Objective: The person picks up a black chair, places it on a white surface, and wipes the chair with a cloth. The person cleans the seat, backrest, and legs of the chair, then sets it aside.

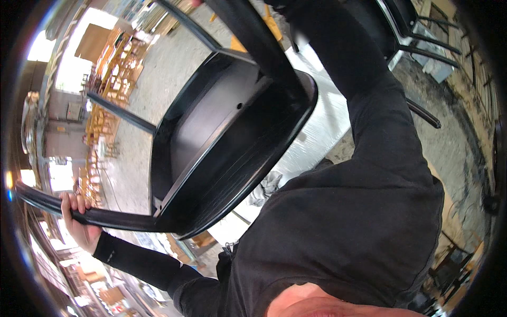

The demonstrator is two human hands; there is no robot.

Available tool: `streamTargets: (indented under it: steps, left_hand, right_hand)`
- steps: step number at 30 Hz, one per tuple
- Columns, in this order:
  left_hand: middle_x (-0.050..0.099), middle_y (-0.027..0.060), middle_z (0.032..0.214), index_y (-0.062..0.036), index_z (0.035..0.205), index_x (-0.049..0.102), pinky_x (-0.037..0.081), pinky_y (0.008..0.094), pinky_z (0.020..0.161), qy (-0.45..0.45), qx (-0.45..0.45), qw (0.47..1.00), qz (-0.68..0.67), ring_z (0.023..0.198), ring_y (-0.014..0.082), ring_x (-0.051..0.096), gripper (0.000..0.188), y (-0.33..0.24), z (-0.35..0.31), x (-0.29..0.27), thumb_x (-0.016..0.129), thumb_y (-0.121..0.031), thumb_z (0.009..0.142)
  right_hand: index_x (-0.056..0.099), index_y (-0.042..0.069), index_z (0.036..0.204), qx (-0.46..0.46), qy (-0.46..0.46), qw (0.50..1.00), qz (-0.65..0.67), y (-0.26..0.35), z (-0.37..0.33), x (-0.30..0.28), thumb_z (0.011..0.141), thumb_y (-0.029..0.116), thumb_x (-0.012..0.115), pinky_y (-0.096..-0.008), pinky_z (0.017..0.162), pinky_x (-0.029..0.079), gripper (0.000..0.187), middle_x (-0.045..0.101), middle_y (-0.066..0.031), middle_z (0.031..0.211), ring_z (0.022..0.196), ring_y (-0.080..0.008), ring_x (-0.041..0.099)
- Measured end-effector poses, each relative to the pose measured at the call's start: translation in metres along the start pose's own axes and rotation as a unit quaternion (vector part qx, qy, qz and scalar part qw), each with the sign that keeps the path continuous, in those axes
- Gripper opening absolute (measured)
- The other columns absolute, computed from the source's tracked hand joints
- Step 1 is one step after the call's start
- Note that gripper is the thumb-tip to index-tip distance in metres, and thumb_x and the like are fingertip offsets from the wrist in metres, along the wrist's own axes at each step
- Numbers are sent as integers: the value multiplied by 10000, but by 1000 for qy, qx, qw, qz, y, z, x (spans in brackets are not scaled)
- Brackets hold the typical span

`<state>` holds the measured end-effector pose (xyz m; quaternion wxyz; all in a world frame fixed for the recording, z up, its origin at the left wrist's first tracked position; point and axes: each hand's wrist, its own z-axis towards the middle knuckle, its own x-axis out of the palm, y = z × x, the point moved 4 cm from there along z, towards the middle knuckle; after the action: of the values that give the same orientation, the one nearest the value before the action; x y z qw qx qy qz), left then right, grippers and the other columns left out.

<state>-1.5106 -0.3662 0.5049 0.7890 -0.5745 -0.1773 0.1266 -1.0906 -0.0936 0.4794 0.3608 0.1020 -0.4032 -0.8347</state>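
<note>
A black chair is held up in front of me, tilted so that its hollow underside and legs face me. My left hand is closed round one leg at the lower left, the fingers wrapped over it. My right arm reaches up past the top edge. Only a small bit of my right hand shows, against the thick leg at the top; the rest lies out of view. Two thinner legs point away to the upper left.
Behind the chair stands a surface covered in clear plastic wrap, with crumpled grey material near me. More black chairs are at the upper right. Wooden chair frames line the concrete floor at left.
</note>
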Motion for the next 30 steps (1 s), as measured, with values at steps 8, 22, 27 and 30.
streamTargets:
  steps: [8, 22, 27, 30]
  left_hand:
    - [396, -18, 736, -77, 952, 494, 401, 260, 630, -26, 6, 999, 40, 614, 96, 392, 108, 0, 71, 80, 598, -101, 968]
    - [427, 4, 689, -81, 1014, 515, 441, 301, 638, -61, 75, 995, 19, 599, 118, 452, 120, 83, 5, 170, 605, -74, 935]
    - [424, 3, 639, -54, 1105, 510, 443, 285, 619, -121, 114, 986, 32, 546, 116, 454, 193, 101, -78, 193, 598, -78, 935]
    - [412, 1, 616, -20, 1179, 496, 443, 276, 596, -142, 153, 977, 49, 525, 110, 454, 281, 119, -141, 200, 602, -84, 926]
  right_hand:
    - [505, 14, 754, -24, -7, 994, 102, -17, 38, -92, 807, -9, 613, -362, 344, 464, 123, 543, -99, 581, 403, -186, 546]
    - [488, 12, 956, -57, -12, 998, 0, -9, -29, -157, 834, -3, 636, -288, 378, 435, 192, 521, -45, 591, 398, -141, 524]
    - [498, 26, 996, -52, -26, 998, 33, 13, -97, -141, 855, 20, 668, -258, 409, 435, 221, 525, -28, 603, 435, -122, 535]
    - [533, 43, 922, -16, -123, 989, -82, 21, -150, -131, 845, 41, 696, -236, 456, 449, 181, 541, -7, 633, 484, -95, 547]
